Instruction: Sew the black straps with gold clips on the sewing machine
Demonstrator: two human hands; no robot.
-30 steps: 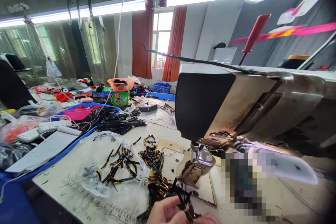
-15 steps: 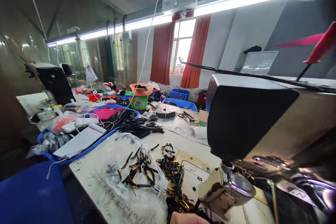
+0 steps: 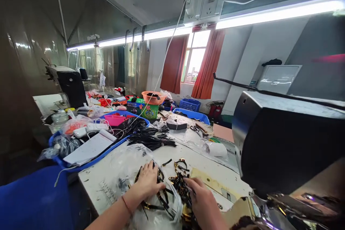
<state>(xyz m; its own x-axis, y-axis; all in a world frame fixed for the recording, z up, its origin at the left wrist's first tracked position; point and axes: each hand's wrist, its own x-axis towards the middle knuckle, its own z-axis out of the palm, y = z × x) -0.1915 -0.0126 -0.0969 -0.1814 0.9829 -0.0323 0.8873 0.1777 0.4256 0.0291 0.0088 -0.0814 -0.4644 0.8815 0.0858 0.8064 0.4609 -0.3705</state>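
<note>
My left hand (image 3: 147,180) lies palm down over black straps with gold-coloured fittings (image 3: 159,206), which sit in or on a clear plastic bag (image 3: 118,172). Its fingers are stretched out, and a thin red cord circles the wrist. To its right, my right hand (image 3: 202,198) curls its fingers against a second pile of the same black straps (image 3: 180,187) beside the sewing machine's plate. The bag's edge runs between the two piles. My right fingertips are partly hidden among the straps.
A sewing machine head (image 3: 272,147) overhangs the right side. Bundles of black strips (image 3: 153,138) lie behind the bag. At left are a blue tray (image 3: 107,147) with a notepad (image 3: 90,147) and clutter. Scissors (image 3: 196,129) and a white roll (image 3: 215,149) lie farther back.
Both hands have come into full view over the strap piles; before, only a bit of one hand showed at the bottom edge. The view has shifted, so the scene sits farther right and lower.
</note>
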